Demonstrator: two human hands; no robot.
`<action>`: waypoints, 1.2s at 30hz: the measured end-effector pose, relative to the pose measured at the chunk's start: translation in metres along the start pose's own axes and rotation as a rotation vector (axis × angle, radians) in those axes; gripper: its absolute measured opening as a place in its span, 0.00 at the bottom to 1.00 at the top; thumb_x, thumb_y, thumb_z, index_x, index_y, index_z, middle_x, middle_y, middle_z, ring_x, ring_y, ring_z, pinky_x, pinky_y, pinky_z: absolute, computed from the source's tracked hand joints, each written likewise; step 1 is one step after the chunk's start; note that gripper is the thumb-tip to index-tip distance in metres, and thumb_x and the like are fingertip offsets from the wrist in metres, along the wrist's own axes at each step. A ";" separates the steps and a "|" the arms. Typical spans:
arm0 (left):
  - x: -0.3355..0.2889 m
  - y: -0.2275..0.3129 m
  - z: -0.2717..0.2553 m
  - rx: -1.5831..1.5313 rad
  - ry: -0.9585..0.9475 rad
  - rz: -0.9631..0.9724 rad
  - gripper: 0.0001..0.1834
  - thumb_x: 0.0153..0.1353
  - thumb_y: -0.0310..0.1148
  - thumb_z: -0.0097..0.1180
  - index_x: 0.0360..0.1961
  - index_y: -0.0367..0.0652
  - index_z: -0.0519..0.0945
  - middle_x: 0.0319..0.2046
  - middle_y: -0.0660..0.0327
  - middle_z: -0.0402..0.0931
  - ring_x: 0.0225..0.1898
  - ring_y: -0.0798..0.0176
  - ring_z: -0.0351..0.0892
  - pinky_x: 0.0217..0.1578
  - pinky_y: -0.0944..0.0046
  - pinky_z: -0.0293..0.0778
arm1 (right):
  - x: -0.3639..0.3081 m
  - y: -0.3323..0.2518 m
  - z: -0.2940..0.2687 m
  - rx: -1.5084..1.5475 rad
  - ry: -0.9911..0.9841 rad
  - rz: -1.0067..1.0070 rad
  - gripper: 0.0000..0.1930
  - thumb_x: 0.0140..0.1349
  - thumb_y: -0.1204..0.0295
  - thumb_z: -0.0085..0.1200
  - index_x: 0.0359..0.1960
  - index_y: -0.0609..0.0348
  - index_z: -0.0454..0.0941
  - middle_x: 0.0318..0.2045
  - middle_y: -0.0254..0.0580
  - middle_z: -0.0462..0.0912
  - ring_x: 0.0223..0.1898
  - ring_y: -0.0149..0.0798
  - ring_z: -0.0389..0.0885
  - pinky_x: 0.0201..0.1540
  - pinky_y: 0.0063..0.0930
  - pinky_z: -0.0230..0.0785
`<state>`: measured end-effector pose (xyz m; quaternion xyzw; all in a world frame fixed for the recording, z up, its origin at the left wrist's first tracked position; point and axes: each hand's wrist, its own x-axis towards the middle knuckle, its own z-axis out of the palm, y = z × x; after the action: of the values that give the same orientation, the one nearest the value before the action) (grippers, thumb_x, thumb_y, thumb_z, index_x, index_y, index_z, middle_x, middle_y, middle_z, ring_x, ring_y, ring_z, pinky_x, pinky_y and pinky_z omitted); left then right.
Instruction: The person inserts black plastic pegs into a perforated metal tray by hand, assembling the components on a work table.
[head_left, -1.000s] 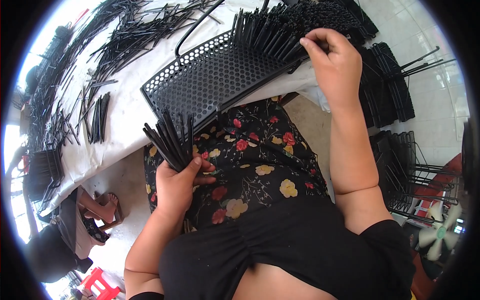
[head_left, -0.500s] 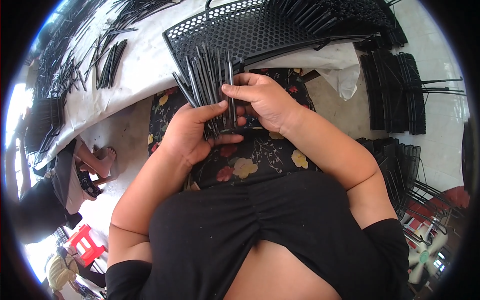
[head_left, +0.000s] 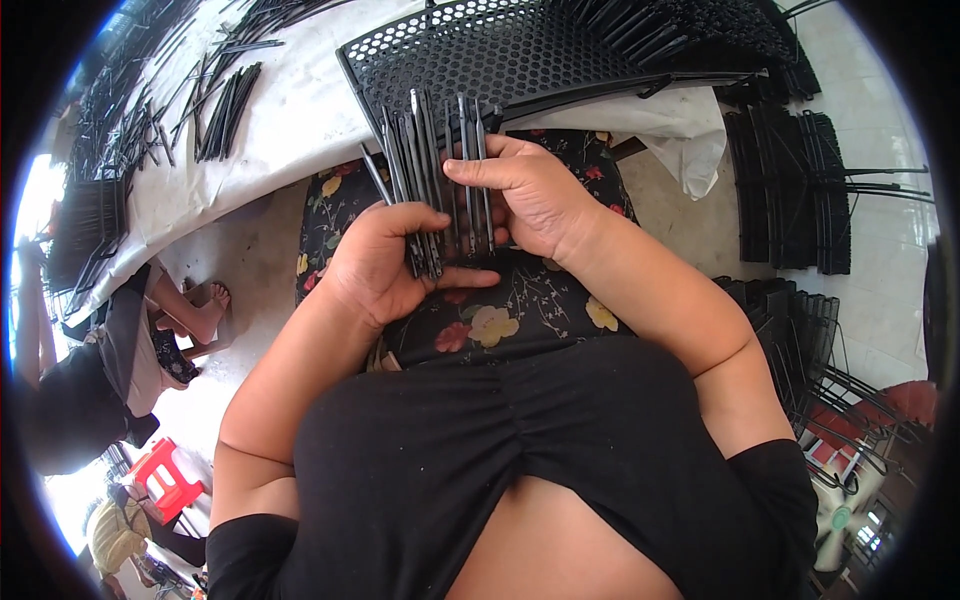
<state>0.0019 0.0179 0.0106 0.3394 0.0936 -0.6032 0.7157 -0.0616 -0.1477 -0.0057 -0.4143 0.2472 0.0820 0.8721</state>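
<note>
My left hand [head_left: 372,262] is closed around a bundle of thin black rods [head_left: 412,150], which stand upright and fan out a little at the top. Its thumb presses across them and a finger stretches out below. Close beside it, my right hand [head_left: 545,200] pinches a few similar black rods [head_left: 465,128] between thumb and fingers, just right of the bundle. Both hands are above my lap, over a dark flowered cloth [head_left: 490,327]. Just beyond the rods lies a black perforated panel [head_left: 440,68], with a dense heap of black rods [head_left: 640,35] on its right part.
A white-covered table [head_left: 310,95] runs across the far side, with loose black rods [head_left: 230,112] at left. Stacked black racks [head_left: 790,185] stand on the floor at right, near a fan [head_left: 835,518]. Another person's leg [head_left: 200,312] and a red stool [head_left: 165,480] are at left.
The right hand now has more rods apart from the bundle, with a wider gap between the two groups. The left hand keeps its hold in nearly the same place.
</note>
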 end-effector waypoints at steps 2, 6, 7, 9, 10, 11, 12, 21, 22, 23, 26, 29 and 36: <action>0.002 0.000 -0.002 0.041 0.034 0.001 0.22 0.59 0.22 0.42 0.56 0.31 0.71 0.46 0.43 0.78 0.47 0.43 0.82 0.43 0.37 0.82 | 0.000 -0.003 0.001 -0.015 -0.007 0.013 0.06 0.60 0.72 0.61 0.38 0.57 0.80 0.29 0.38 0.84 0.21 0.28 0.80 0.18 0.22 0.66; 0.004 -0.002 -0.003 0.150 0.075 0.042 0.19 0.64 0.23 0.44 0.56 0.31 0.70 0.45 0.44 0.79 0.46 0.43 0.82 0.42 0.39 0.83 | 0.005 0.000 0.001 -0.011 -0.066 -0.040 0.08 0.62 0.75 0.59 0.42 0.61 0.80 0.35 0.39 0.85 0.31 0.30 0.84 0.30 0.23 0.77; 0.004 -0.003 -0.001 0.226 0.096 0.086 0.19 0.65 0.24 0.43 0.57 0.30 0.69 0.46 0.43 0.78 0.47 0.40 0.81 0.42 0.37 0.82 | 0.004 -0.001 0.001 -0.008 -0.063 -0.048 0.08 0.62 0.75 0.59 0.42 0.61 0.80 0.35 0.39 0.85 0.31 0.30 0.84 0.30 0.23 0.77; 0.002 -0.007 -0.001 0.244 0.100 0.099 0.17 0.66 0.23 0.44 0.56 0.30 0.69 0.46 0.43 0.78 0.46 0.40 0.82 0.41 0.39 0.83 | 0.002 -0.006 0.002 -0.028 -0.085 -0.066 0.08 0.62 0.76 0.59 0.42 0.62 0.80 0.36 0.40 0.85 0.35 0.30 0.84 0.38 0.21 0.77; -0.001 -0.009 -0.002 0.232 0.124 0.085 0.17 0.66 0.22 0.44 0.55 0.29 0.70 0.44 0.42 0.79 0.46 0.41 0.82 0.42 0.41 0.84 | 0.003 -0.006 0.001 -0.049 -0.097 -0.104 0.10 0.61 0.78 0.59 0.45 0.64 0.79 0.38 0.39 0.85 0.37 0.30 0.84 0.42 0.21 0.77; -0.002 -0.010 -0.002 0.256 0.137 0.072 0.16 0.66 0.22 0.46 0.54 0.30 0.71 0.43 0.44 0.79 0.44 0.45 0.83 0.41 0.45 0.84 | 0.002 -0.008 0.003 -0.130 -0.091 -0.214 0.12 0.60 0.80 0.59 0.46 0.65 0.78 0.39 0.39 0.85 0.38 0.29 0.83 0.44 0.20 0.77; -0.005 -0.014 -0.002 0.268 0.157 0.057 0.14 0.67 0.21 0.47 0.53 0.31 0.73 0.42 0.46 0.80 0.43 0.49 0.84 0.40 0.49 0.85 | -0.002 -0.009 0.006 -0.215 -0.084 -0.308 0.14 0.60 0.82 0.59 0.48 0.66 0.77 0.40 0.39 0.84 0.39 0.29 0.83 0.45 0.20 0.77; -0.006 -0.015 -0.001 0.282 0.215 0.139 0.10 0.66 0.21 0.51 0.47 0.33 0.75 0.37 0.50 0.81 0.37 0.51 0.85 0.31 0.56 0.87 | -0.008 -0.022 -0.001 -0.522 0.001 -0.564 0.19 0.62 0.84 0.55 0.56 0.66 0.74 0.45 0.40 0.82 0.42 0.27 0.81 0.47 0.20 0.76; -0.006 -0.015 -0.001 0.286 0.220 0.156 0.09 0.66 0.21 0.52 0.47 0.34 0.75 0.37 0.51 0.81 0.37 0.52 0.85 0.30 0.56 0.87 | -0.008 -0.022 -0.002 -0.526 0.000 -0.562 0.19 0.62 0.84 0.55 0.56 0.66 0.74 0.45 0.40 0.82 0.42 0.27 0.81 0.47 0.20 0.76; -0.006 -0.015 -0.002 0.282 0.219 0.158 0.09 0.66 0.21 0.52 0.47 0.34 0.75 0.37 0.51 0.81 0.37 0.52 0.85 0.30 0.56 0.87 | -0.008 -0.023 -0.004 -0.595 -0.021 -0.544 0.19 0.62 0.84 0.54 0.56 0.66 0.74 0.44 0.40 0.82 0.42 0.27 0.81 0.46 0.21 0.76; -0.007 -0.014 -0.002 0.247 0.208 0.168 0.08 0.66 0.21 0.51 0.46 0.33 0.75 0.37 0.51 0.80 0.37 0.52 0.85 0.30 0.56 0.87 | -0.010 -0.025 -0.003 -0.611 -0.056 -0.484 0.18 0.64 0.83 0.53 0.56 0.66 0.73 0.43 0.40 0.82 0.42 0.28 0.81 0.46 0.21 0.77; -0.006 -0.017 -0.002 0.241 0.206 0.192 0.08 0.67 0.22 0.51 0.46 0.33 0.74 0.37 0.52 0.80 0.36 0.52 0.85 0.30 0.57 0.87 | -0.011 -0.023 -0.003 -0.611 -0.027 -0.479 0.16 0.65 0.81 0.52 0.56 0.66 0.73 0.40 0.40 0.83 0.41 0.28 0.82 0.45 0.21 0.77; -0.006 -0.020 -0.003 0.428 0.258 0.242 0.10 0.67 0.22 0.51 0.49 0.31 0.73 0.38 0.53 0.80 0.36 0.55 0.85 0.31 0.59 0.87 | -0.015 -0.025 0.000 -0.539 0.050 -0.301 0.13 0.69 0.78 0.49 0.53 0.66 0.74 0.37 0.43 0.83 0.38 0.29 0.83 0.41 0.21 0.79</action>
<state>-0.0168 0.0235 0.0038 0.5656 0.0134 -0.4709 0.6769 -0.0656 -0.1623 0.0187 -0.6646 0.1736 0.0042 0.7268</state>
